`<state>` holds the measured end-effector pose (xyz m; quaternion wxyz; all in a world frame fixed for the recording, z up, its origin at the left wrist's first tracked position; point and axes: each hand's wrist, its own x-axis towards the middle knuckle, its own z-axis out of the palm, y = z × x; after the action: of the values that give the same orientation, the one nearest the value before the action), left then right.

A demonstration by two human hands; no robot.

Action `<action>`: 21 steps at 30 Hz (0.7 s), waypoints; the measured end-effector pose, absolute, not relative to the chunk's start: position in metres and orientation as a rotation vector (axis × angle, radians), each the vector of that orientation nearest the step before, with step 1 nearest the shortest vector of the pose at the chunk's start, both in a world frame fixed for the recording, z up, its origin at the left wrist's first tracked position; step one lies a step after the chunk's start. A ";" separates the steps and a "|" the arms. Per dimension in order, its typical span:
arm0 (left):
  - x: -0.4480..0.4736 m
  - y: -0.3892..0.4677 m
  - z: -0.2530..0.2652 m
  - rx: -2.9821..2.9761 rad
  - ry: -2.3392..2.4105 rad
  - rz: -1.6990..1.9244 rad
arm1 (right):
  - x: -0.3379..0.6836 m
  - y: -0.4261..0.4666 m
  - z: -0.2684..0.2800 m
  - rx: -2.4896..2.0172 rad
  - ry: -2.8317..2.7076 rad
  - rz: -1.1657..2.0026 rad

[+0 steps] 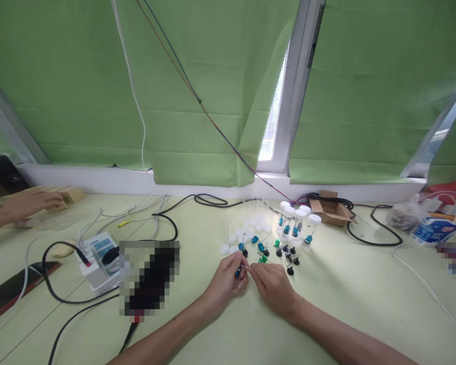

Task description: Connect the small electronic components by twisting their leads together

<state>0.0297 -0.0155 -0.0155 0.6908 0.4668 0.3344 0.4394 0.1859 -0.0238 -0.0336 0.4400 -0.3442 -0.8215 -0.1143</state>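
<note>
My left hand [228, 276] is closed around a small blue part [237, 272], mostly hidden by the fingers. My right hand [275, 289] meets it fingertip to fingertip, pinching at a thin light piece I cannot make out. Just beyond lie loose blue pieces [260, 247], green pieces [263, 259] and black knob-like pieces [291, 271], with thin bent metal rods among them. Behind these, clear tubes with white caps [300, 215] stand upright with blue pieces inside. More clear tubes [264, 223] and loose white caps [224, 249] sit to their left.
An opened cardboard box [332, 213] is at the back right, near black cables [380, 245]. To the left are a white power strip [101, 263], tangled cords and a dark flat device [15, 294]. Another person's hand [32, 203] touches yellowish blocks [72, 194] at far left.
</note>
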 end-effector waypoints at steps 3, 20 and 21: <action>0.030 -0.015 -0.017 1.171 0.788 1.018 | 0.186 -0.024 -0.033 -0.849 -2.049 -0.281; 0.032 -0.022 -0.019 1.359 0.875 1.081 | 0.183 -0.027 -0.038 -0.890 -1.994 0.042; 0.032 -0.022 -0.019 1.362 0.875 1.081 | 0.183 -0.027 -0.039 -0.898 -1.990 0.072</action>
<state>0.0323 -0.0218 -0.0190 0.5626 0.5785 0.3717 0.4590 0.1830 -0.0271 -0.0392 0.4606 -0.3651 -0.8085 0.0293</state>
